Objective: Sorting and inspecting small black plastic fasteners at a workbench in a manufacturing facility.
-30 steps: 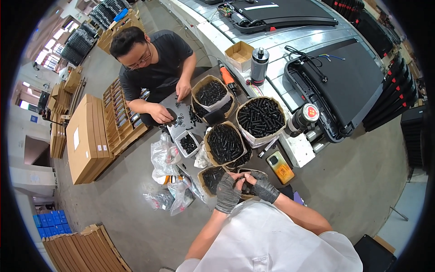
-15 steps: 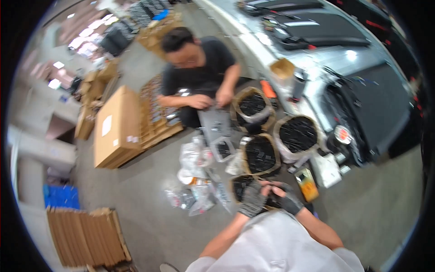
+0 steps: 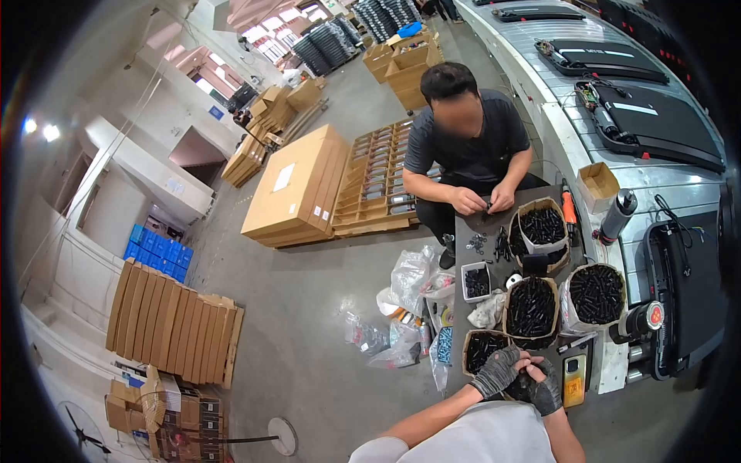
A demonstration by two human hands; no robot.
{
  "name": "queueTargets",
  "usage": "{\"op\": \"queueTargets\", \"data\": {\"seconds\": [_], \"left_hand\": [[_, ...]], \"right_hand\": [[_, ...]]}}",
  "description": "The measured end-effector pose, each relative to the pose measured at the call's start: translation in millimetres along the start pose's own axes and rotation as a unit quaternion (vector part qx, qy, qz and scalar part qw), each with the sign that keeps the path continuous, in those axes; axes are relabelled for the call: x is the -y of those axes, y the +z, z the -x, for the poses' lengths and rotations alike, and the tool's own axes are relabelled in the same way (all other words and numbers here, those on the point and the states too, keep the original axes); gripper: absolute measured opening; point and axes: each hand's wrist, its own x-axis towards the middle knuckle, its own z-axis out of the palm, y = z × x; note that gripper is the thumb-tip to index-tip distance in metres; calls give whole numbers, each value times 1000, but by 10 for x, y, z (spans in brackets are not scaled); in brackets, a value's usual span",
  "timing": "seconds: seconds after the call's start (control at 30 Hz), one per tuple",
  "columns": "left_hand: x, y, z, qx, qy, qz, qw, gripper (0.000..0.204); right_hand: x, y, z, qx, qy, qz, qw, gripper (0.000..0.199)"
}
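My left hand (image 3: pixel 496 373) and my right hand (image 3: pixel 545 387), both in grey fingerless gloves, meet at the near end of a narrow dark table (image 3: pixel 465 255). Their bare fingertips are pinched together; whatever they hold is too small or hidden to make out. Just beyond my left hand stands an open box of small black parts (image 3: pixel 483 347), partly covered by the glove. Past it sits a paper-lined box (image 3: pixel 530 306) full of black cylindrical pieces. A phone-like device with a yellow screen (image 3: pixel 573 378) lies right of my right hand.
Opposite, a person (image 3: pixel 471 139) in dark clothes fingers a small dark part. More black pieces fill a bag (image 3: pixel 596 295) and a far box (image 3: pixel 542 225). Plastic bags (image 3: pixel 409 278) lie on the floor at left. Along the right, a roller conveyor (image 3: pixel 540 77) carries black panels.
My view has swung, so the table, boxes and hands appear further right and lower, and the picture is sharper. My hands stay together at the table's near end.
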Motion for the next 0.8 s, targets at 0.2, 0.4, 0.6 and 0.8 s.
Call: {"op": "queueTargets", "data": {"seconds": [0.2,0.4,0.6,0.8], "left_hand": [[-115,-92,31,-67,51,-23,996,19],[-25,-125,-76,-8,-87,96,992,19],[-136,-159,-177,27,-99,86,991,17],[-134,-141,-329,1,-58,3,998,14]], "right_hand": [[137,118,-43,-24,-10,189,982,34],[74,-2,-110,-19,59,59,996,27],[98,-55,-126,-14,66,-4,998,32],[91,-47,-242,-41,55,-61,996,37]]}}
